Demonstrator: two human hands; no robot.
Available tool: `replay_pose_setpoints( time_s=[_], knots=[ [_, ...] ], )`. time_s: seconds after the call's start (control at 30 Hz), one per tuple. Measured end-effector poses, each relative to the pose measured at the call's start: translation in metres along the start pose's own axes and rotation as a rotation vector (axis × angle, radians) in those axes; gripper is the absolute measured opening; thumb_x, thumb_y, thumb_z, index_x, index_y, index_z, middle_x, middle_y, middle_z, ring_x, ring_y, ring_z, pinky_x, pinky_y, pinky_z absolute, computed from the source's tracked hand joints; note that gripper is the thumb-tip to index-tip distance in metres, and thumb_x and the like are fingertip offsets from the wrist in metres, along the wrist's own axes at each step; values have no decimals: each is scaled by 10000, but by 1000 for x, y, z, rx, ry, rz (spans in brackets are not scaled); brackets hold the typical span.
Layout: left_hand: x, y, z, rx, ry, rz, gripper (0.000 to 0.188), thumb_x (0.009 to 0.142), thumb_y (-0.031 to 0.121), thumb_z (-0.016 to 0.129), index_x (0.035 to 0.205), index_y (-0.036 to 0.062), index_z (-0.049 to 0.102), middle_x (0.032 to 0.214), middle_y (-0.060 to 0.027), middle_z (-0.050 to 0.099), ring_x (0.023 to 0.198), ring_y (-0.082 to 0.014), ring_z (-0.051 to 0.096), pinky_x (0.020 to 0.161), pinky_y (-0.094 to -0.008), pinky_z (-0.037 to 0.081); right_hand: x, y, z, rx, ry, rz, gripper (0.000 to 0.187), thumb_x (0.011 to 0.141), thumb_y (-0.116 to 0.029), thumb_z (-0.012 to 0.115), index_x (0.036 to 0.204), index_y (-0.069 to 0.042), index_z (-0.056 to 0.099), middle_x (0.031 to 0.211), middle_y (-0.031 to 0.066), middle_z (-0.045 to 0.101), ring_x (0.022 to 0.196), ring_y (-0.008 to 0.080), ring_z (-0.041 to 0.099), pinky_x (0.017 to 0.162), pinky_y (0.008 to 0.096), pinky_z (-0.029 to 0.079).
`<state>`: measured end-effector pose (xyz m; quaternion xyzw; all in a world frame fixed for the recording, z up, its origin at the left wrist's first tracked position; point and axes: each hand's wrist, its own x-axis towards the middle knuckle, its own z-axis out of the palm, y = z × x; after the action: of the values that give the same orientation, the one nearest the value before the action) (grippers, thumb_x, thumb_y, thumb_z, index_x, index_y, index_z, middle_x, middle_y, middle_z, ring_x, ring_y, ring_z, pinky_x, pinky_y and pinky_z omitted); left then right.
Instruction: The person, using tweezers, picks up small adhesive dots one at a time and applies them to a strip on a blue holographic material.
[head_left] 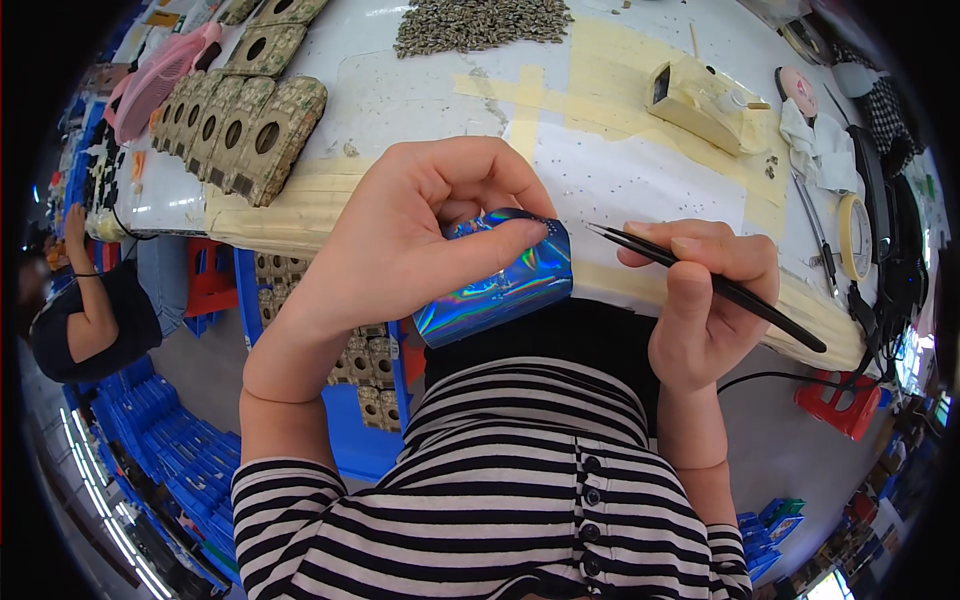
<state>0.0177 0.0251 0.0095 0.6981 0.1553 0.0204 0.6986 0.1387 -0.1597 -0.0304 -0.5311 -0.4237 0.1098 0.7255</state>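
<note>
My left hand (400,230) is wrapped round a shiny blue holographic piece (505,290) with a curved outline, its thumb pressed on the upper edge. Tiny stones or beads cluster on that edge, close to the thumb tip. Between the thumb and fingers of my right hand (715,290) are black tweezers (755,303), their fine tips pointing left, a short way from the blue piece. Whether the tips pinch anything is too small to tell. Behind both hands, a white paper sheet (690,188) on the table carries scattered tiny dots.
Camouflage-patterned pieces with round holes (283,135) lie at the table's left, beside a pink basket (165,85). A heap of small grey-brown bits (480,25) is at the back. Rightward are a beige box (700,110) and a tape roll (855,237). Another person (95,320) sits far left.
</note>
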Motion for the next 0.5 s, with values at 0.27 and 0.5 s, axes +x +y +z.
replay_pose_setpoints(
  time_s=[0.27, 0.5],
  knots=[
    [-7, -5, -2, 64, 8, 129, 109, 774, -69, 682, 873, -27, 672, 845, -75, 688, 767, -104, 650, 695, -223, 515, 2, -4, 0, 75, -10, 133, 146, 944, -64, 601, 982, 29, 495, 945, 223, 658, 767, 192, 663, 717, 281, 555],
    [-8, -29, 0, 550, 56, 615, 224, 687, -57, 713, 867, 76, 719, 793, -79, 702, 654, -190, 674, 543, -260, 510, 3, -5, 0, 101, 10, 216, 170, 940, -89, 615, 977, 24, 493, 931, 214, 657, 747, 183, 658, 711, 279, 556]
  ],
)
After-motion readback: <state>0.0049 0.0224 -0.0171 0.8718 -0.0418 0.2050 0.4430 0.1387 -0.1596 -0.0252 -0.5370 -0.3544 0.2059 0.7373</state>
